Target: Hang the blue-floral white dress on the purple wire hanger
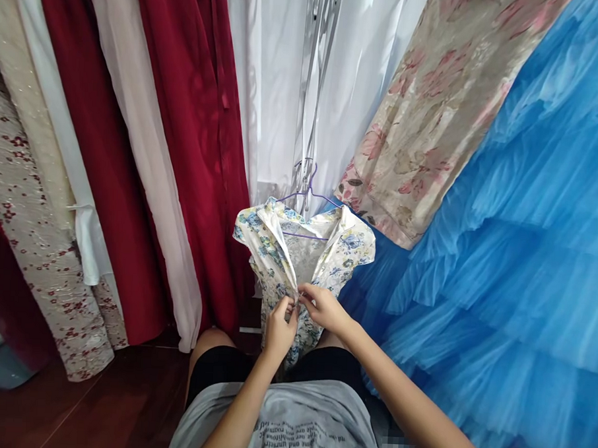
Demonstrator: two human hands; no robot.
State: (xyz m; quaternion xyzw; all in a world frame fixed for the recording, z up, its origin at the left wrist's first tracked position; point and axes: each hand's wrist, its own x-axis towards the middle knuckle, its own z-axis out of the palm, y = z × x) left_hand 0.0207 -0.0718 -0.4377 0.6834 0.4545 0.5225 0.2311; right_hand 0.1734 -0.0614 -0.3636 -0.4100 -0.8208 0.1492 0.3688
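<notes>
A white dress with blue and yellow flowers (350, 246) hangs on a purple wire hanger (311, 185) right in front of me. Its front is parted in a V from the collar down to the middle. At the bottom of that V, my left hand (281, 325) pinches one edge of the front opening. Close against it, my right hand (322, 306) pinches the fabric at the same spot, thumb and forefinger together. The small fastening between my fingertips is too hidden to make out. Below my hands the lower part of the dress falls between my knees.
Long red garments (195, 114) and a pale pink one (139, 131) hang on the left. White fabric (280, 84) hangs behind the hanger. To the right are a beige floral garment (422, 124) and a ruffled blue tulle gown (514, 279). A grey bin (3, 363) stands on the tiled floor.
</notes>
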